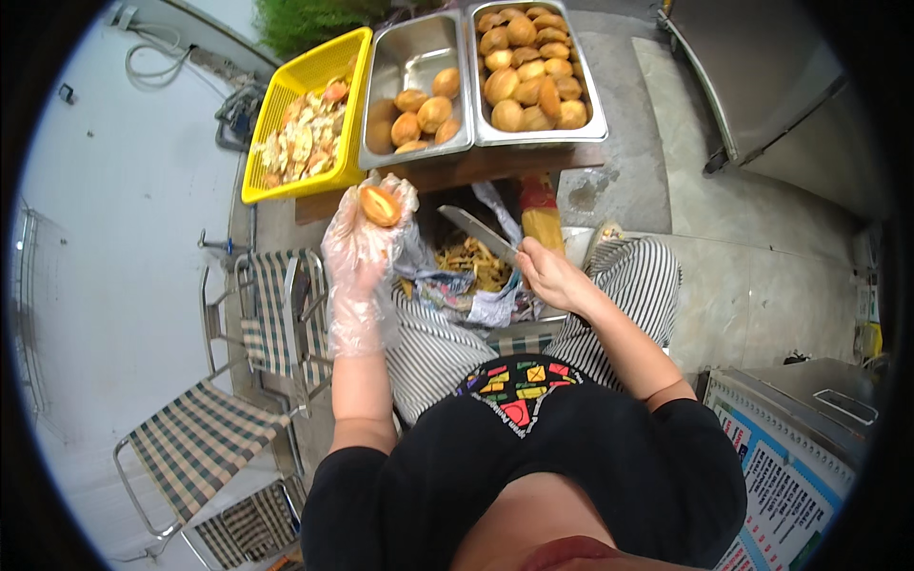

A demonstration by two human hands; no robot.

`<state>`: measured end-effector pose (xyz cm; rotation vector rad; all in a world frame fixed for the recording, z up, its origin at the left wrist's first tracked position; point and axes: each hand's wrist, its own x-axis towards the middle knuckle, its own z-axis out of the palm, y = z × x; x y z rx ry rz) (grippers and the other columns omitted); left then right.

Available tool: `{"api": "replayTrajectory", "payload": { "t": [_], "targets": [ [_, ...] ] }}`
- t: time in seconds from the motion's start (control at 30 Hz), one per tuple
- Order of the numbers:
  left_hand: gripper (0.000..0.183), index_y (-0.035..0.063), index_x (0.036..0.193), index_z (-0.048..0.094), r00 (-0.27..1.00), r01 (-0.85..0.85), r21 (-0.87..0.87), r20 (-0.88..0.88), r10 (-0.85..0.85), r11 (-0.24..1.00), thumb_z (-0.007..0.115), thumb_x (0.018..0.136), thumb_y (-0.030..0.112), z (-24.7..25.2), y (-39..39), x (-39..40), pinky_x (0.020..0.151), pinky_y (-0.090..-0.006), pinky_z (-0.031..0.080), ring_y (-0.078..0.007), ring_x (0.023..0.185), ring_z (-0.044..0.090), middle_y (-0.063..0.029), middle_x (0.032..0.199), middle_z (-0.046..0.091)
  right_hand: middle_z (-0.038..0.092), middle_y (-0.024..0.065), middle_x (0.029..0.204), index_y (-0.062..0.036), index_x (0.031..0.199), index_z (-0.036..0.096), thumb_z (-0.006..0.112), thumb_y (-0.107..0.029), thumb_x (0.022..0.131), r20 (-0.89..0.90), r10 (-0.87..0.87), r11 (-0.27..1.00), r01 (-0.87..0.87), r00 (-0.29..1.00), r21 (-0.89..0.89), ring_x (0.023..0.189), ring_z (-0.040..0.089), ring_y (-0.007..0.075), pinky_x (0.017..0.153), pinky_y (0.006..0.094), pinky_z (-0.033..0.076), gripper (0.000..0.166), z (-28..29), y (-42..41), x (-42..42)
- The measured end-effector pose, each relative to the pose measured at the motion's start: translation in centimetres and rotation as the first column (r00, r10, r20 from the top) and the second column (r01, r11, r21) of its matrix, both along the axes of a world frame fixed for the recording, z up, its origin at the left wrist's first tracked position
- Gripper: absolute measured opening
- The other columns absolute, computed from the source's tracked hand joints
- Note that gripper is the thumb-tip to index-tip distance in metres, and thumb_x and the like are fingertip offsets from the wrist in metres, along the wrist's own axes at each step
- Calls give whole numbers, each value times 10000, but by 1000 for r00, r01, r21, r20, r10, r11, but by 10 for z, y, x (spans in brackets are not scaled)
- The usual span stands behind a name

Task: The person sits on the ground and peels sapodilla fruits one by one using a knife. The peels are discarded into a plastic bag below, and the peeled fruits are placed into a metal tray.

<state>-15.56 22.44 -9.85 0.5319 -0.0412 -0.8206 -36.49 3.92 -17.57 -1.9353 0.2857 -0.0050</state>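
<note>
My left hand (371,228), in a transparent plastic glove, holds a peeled orange-brown fruit (380,206) on its upturned palm and fingers. A pale, elongated cut face shows on the fruit's upper side. In my bare right hand (553,271) is a knife (480,232), gripped by the handle, its blade pointing up and left, apart from the fruit. Beneath the blade, brown peelings (471,264) lie in a bag-lined container. Just beyond my left hand stands a yellow plastic basket (365,93) with pale and orange fruit pieces (303,139).
A steel pan (421,53) with several peeled fruits stands beside a fuller steel pan (598,107) on a wooden board (428,171). Left are plaid folding chairs (207,446) by a white wall. A steel appliance (757,78) stands right; a menu board (778,485) bears writing.
</note>
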Motion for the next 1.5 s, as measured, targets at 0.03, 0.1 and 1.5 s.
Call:
{"api": "replayTrajectory", "payload": {
  "t": [0.03,0.1,1.5],
  "targets": [
    [366,-65,1196,454,999,-2,-24,51,4,1000,503,934,186,8,-5,0,1042,-549,322,-397,1209,425,-282,1223,473,579,158,643,-15,987,427,396,-268,966,7,43,991,-44,999,127,579,581,302,564,420,442,256,6,-8,3],
    [376,-76,1237,420,990,-34,-31,137,38,999,519,908,75,28,-22,1,1053,-535,326,-394,1220,415,-275,1258,441,587,56,686,-53,1000,443,376,-292,990,74,24,798,-64,997,599,479,478,78,441,222,381,249,21,-21,0],
    [413,3,956,659,-211,-792,513,278,-937,331,511,858,376,62,-264,-18,841,-408,469,-366,931,607,-224,944,639,549,113,698,-48,888,395,318,-208,977,194,-904,332,342,380,879,480,474,124,441,284,448,199,8,-199,17]
  ]
}}
